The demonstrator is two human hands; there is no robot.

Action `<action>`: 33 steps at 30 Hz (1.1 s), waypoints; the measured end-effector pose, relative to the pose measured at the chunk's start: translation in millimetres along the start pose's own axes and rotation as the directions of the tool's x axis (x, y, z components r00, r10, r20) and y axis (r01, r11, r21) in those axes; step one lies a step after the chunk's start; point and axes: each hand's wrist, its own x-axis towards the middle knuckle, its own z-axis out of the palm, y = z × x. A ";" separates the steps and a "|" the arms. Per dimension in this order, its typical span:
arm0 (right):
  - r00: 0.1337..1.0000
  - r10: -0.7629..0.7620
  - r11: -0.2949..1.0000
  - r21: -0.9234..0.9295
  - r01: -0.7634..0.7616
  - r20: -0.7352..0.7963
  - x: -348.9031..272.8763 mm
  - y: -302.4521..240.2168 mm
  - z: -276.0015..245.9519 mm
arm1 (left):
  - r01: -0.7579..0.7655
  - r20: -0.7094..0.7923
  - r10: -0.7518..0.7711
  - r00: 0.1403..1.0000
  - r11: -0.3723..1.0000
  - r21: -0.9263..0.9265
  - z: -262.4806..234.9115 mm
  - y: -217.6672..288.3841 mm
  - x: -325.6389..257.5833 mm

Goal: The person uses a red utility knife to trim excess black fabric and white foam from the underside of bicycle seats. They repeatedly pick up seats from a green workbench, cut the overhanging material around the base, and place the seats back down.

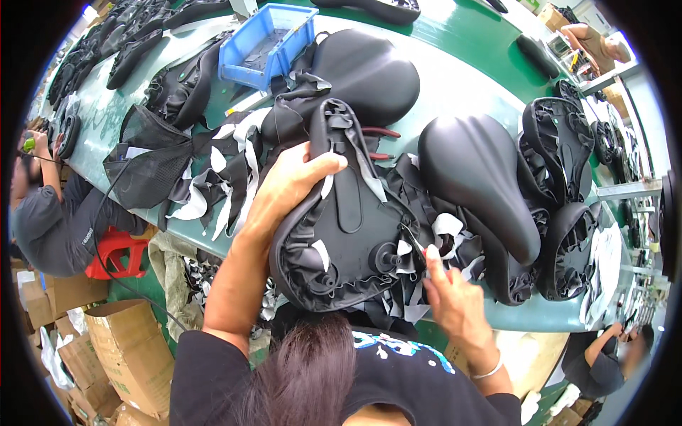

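An upturned black bicycle saddle (343,213) is tilted in front of me, its underside facing up and its narrow nose pointing away. Loose flaps of black cover with pale backing line its rim. My left hand (302,174) is closed around the nose, thumb on the inner side. At the saddle's right rim, my right hand (455,302) is closed on a thin, dark tool (413,241) with a bit of red at the grip; its exact kind is unclear. The tool's tip meets the cover's edge.
Black and pale offcuts (220,181) cover the bench beside a blue bin (284,60) of small pieces. Red-handled pliers (381,132) lie beyond the saddle. Finished saddles (476,170) crowd the right. Co-workers (53,220) sit left and right; cardboard boxes (128,348) stand lower left.
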 end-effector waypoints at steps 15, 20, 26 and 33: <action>0.895 0.405 0.637 0.760 -0.129 -0.188 25.6 -9.3 13.0 | -0.137 -0.417 0.709 0.569 0.582 0.802 16.4 -39.3 -55.7; 0.932 0.177 0.886 0.464 -0.010 -0.316 32.6 0.9 -1.4 | -0.368 0.300 0.539 0.787 0.020 0.930 70.9 -10.0 -20.0; 0.992 -0.088 0.987 0.125 0.099 -0.094 42.5 16.3 -33.4 | -0.532 0.324 0.450 0.832 0.481 0.697 52.0 -4.8 -10.6; 0.999 0.019 0.998 -0.059 -0.016 0.046 14.4 -6.6 -22.5 | -0.314 -0.165 0.272 0.948 0.881 -0.353 36.6 -0.9 -3.3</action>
